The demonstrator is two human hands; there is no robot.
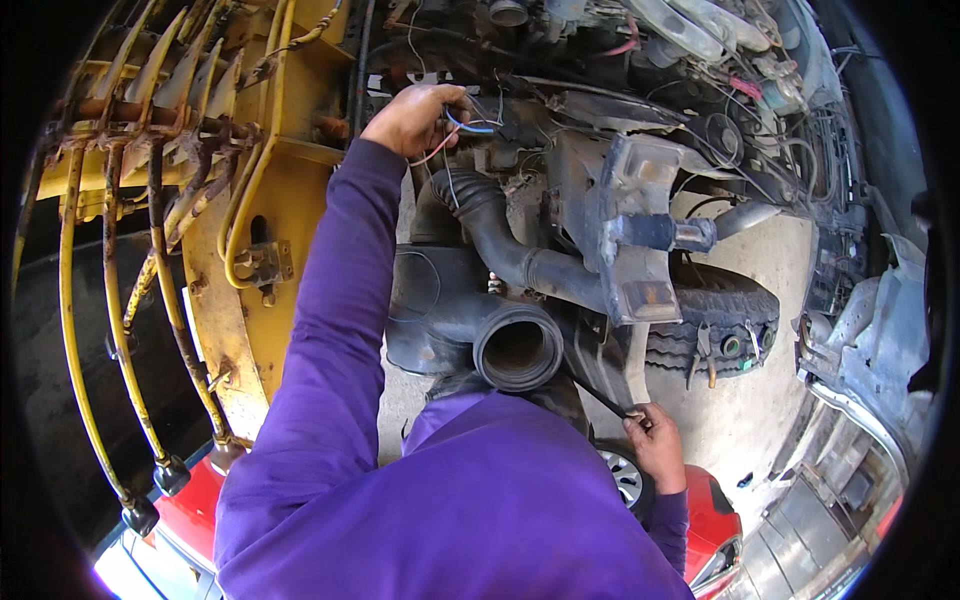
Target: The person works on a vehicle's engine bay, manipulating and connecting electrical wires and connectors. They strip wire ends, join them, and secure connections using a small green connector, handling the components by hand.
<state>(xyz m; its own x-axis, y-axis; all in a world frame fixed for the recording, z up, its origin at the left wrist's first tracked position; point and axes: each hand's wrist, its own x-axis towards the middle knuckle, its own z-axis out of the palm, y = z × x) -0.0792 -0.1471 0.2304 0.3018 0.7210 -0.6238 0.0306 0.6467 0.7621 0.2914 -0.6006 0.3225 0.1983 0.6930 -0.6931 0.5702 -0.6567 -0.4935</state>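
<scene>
My left hand (420, 118), its arm stretched out in a purple sleeve, is closed around thin wires. A blue wire (472, 129) and a pink wire (436, 152) show at its fingers, beside a ribbed black hose (468, 192). Lower right, my right hand (655, 447) pinches the end of a thin dark strip (598, 398); whether it is a rod or a strap I cannot tell. Between my arms lies a black air duct (450, 318) with its round open mouth (518, 347) facing up. Loose pale wire loops over the duct's left side.
Yellow machinery (235, 300) with levers (120, 340) stands at the left. A vehicle tyre (715, 315) with pliers (702, 355) on it lies right of a grey metal bracket (642, 230). Tangled wiring (745, 130) fills the far right. A red car (712, 520) is at the bottom.
</scene>
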